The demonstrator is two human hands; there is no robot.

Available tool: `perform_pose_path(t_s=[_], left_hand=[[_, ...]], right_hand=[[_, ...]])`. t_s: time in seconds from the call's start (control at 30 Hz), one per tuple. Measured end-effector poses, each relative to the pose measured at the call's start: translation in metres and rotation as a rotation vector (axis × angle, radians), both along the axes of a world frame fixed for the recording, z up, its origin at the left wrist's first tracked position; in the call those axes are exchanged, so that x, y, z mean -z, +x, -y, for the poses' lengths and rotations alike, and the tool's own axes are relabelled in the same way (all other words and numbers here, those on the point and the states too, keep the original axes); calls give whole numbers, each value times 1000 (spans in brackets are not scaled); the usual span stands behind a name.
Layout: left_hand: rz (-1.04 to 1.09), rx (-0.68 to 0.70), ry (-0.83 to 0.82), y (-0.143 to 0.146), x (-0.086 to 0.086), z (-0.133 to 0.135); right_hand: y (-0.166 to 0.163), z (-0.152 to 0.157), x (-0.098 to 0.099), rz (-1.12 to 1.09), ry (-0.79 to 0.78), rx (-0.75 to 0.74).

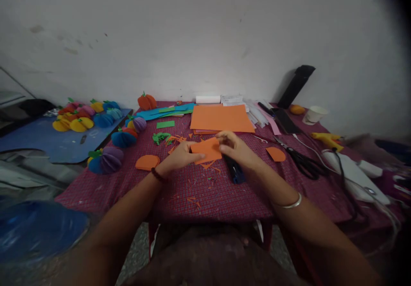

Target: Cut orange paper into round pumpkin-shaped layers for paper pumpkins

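Note:
A small orange paper piece [207, 149] is held between both hands above the red checked tablecloth [218, 192]. My left hand [180, 157] pinches its left edge with fingers closed. My right hand [236, 149] grips its right edge, fingers curled over it. Orange paper scraps [208, 165] lie just below the piece. A stack of orange sheets [221, 118] lies behind the hands. A dark blue tool [236, 172] lies under my right wrist.
Black scissors [303, 159] and an orange cut-out [276, 153] lie to the right, with a yellow glue gun [327, 139] and white cup [315, 114] beyond. An orange round stack [147, 162] and several paper pumpkins [105, 159] sit left. Blue and green strips [165, 112] lie at the back.

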State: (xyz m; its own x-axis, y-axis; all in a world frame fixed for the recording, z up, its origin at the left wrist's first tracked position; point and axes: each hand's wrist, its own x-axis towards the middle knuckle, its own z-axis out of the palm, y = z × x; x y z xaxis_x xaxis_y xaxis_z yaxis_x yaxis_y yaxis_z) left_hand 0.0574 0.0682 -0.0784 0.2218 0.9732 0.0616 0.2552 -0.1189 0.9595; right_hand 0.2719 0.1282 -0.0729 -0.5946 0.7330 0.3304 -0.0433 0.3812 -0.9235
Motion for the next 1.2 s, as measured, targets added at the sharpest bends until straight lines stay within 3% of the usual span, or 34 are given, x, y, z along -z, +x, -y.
perform_pose_path(t_s=[0.2,0.37,0.43,0.6,0.67,0.73,0.83,0.93,1.07,1.2], left_hand=[[-93,191,-32,8,3,5],[-192,241,0,12,7,6],[-268,214,104,13,8,6],[-520,-83,721,8,10,5],[-512,-121,860,6,9,4],[-436,-114,897,6,8,4],[-230,-75,778,12,9,6],[52,-130,497,19,12,6],[307,-152,141,25,17,2],[313,-57,42,28,19,0]], right_hand=[[-16,16,6,242,131,-24],[-20,18,7,314,317,75],[-20,17,7,298,320,122],[-12,10,5,19,76,171],[-10,9,5,-23,-116,92],[-11,9,6,6,-276,-47],[-14,11,10,64,-376,-195],[-18,12,14,52,-441,-218],[-21,11,17,-145,-458,-38],[-23,9,18,-221,-467,69]])
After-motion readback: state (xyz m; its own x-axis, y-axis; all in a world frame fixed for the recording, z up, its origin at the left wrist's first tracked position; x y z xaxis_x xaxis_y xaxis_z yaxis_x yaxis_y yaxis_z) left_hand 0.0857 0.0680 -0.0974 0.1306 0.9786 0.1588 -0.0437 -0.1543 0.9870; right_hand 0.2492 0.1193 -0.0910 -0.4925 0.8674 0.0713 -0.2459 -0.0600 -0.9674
